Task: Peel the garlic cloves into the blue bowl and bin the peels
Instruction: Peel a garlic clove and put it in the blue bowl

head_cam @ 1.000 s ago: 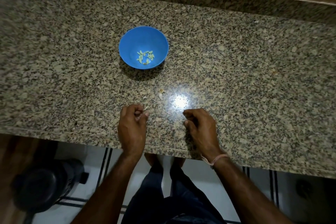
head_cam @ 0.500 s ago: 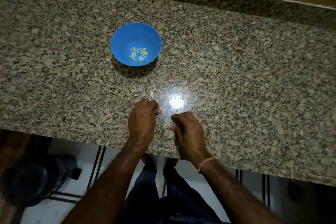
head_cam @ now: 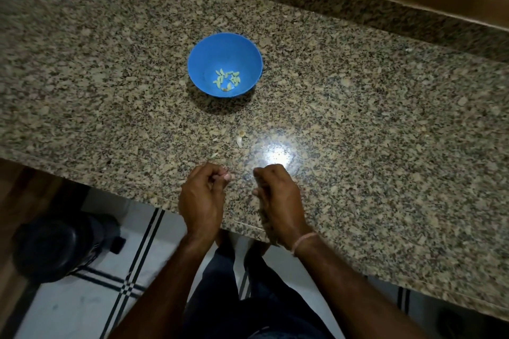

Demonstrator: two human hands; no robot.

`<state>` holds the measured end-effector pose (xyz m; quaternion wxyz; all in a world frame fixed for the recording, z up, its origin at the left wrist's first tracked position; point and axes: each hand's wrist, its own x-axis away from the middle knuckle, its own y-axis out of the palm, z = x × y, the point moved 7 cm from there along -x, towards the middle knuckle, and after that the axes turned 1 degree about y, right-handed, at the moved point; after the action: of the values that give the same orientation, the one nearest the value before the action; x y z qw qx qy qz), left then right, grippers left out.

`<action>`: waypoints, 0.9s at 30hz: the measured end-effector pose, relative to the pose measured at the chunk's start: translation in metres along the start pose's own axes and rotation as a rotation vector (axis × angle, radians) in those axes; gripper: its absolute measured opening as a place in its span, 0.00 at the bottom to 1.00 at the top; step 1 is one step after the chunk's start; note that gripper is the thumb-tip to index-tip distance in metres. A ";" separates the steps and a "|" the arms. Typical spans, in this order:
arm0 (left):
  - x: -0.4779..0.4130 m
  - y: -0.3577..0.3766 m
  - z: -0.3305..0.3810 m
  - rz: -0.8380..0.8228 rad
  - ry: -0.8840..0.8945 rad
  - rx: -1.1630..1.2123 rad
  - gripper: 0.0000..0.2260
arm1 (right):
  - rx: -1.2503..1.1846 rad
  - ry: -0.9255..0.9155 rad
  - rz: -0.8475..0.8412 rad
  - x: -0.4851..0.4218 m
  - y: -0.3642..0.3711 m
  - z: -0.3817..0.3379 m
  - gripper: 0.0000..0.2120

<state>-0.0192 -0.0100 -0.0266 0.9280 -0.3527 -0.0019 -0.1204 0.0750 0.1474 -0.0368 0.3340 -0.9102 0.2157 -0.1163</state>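
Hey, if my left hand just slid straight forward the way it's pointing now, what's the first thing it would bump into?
Probably the pale sliver on the counter just beyond the left hand, then the larger garlic scrap; the blue bowl sits farther on. The line is only approximate.

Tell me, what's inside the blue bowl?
A few small pale peeled garlic cloves lie at the bottom of the blue bowl. Nothing covers them; only the bowl's near inner wall is out of sight.
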 end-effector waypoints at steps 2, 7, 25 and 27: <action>0.001 0.001 0.001 0.001 0.000 0.008 0.04 | 0.025 -0.054 -0.007 -0.006 0.007 -0.015 0.12; 0.002 0.001 0.001 0.015 0.008 0.023 0.04 | 0.236 -0.135 0.028 -0.015 0.010 -0.025 0.05; 0.039 -0.165 -0.138 0.317 -0.263 0.249 0.04 | -0.596 0.298 -0.406 0.014 0.183 -0.158 0.11; 0.052 -0.206 -0.168 0.365 -0.277 0.269 0.07 | -0.588 0.272 -0.443 0.028 0.212 -0.189 0.08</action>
<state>-0.0284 -0.2800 -0.0134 0.9638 -0.2338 -0.0812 0.0995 -0.0345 -0.1168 -0.0327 -0.0060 -0.9678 0.0802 -0.2384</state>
